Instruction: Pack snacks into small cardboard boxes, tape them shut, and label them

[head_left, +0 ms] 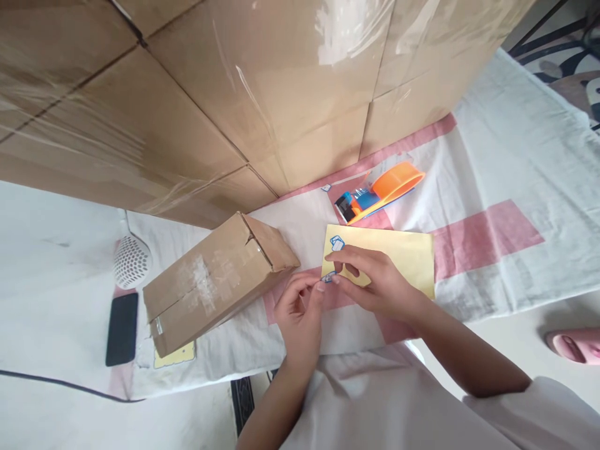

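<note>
Both hands meet over the left edge of a pale yellow sheet of paper (398, 250) on the cloth. My left hand (300, 315) is closed in a pinch on the left end of a small blue-edged paper cutout (329, 276). At its other end, the thumb and fingertips of my right hand (377, 275) close on the same piece. What is drawn on it is too small to tell. A second blue-outlined cutout (337, 243) lies on the sheet, just beyond my right fingertips. Past the sheet sits an orange and blue tape dispenser (398, 181).
A taped cardboard box (210, 281) stands left of my hands, partly over a yellow paper piece (175, 356). Farther left are a black phone (122, 329) and a white perforated object (132, 261). Large wrapped cartons (290, 94) wall off the back. A small scrap (326, 187) lies near them.
</note>
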Action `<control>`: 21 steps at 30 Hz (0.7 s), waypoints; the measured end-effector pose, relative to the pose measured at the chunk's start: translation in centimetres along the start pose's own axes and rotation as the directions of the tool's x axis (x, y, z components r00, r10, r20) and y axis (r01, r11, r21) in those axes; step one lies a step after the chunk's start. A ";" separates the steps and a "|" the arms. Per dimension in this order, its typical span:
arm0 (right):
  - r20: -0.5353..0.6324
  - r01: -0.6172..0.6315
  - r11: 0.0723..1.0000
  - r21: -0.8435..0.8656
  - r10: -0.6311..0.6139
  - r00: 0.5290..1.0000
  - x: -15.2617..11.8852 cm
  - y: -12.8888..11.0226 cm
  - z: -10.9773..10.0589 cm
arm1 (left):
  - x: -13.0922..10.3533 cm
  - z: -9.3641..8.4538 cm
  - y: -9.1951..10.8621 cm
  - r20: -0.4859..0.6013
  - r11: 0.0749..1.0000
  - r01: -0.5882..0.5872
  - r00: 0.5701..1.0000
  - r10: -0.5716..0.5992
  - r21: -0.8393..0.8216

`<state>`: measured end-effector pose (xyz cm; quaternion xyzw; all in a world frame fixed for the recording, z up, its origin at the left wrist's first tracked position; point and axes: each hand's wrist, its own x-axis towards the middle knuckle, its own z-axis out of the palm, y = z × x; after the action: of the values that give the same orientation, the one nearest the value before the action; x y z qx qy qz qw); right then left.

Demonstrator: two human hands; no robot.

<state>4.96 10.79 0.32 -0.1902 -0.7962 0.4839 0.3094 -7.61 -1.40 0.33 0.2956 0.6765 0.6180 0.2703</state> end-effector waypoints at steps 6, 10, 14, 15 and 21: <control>0.077 -0.125 0.990 0.068 0.120 0.990 1.5 -0.3 -1.3 | -0.5 -0.1 -0.4 0.007 0.996 0.092 0.996 -0.092 0.010; 0.290 0.160 0.945 -0.286 -0.073 0.954 5.8 0.6 -2.5 | -1.7 -2.2 -0.7 -0.025 0.963 -0.177 0.982 0.186 0.203; 0.463 0.356 0.865 -0.354 -0.169 0.870 11.0 3.4 0.0 | -1.9 -6.6 -0.9 -0.108 0.774 -0.474 0.820 0.561 0.420; 0.480 0.367 0.871 -0.328 -0.181 0.859 12.0 4.0 0.9 | -1.5 -7.9 -0.8 -0.150 0.688 -0.504 0.740 0.656 0.522; 0.484 0.284 0.949 -0.138 -0.186 0.855 13.4 5.1 4.4 | 1.8 -13.4 0.3 -0.349 0.566 -0.192 0.619 0.704 0.802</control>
<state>-7.84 18.29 -1.57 -0.0001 -0.9096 0.3892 0.1452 -18.59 -9.11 1.85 0.3186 0.7963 0.4247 -0.2898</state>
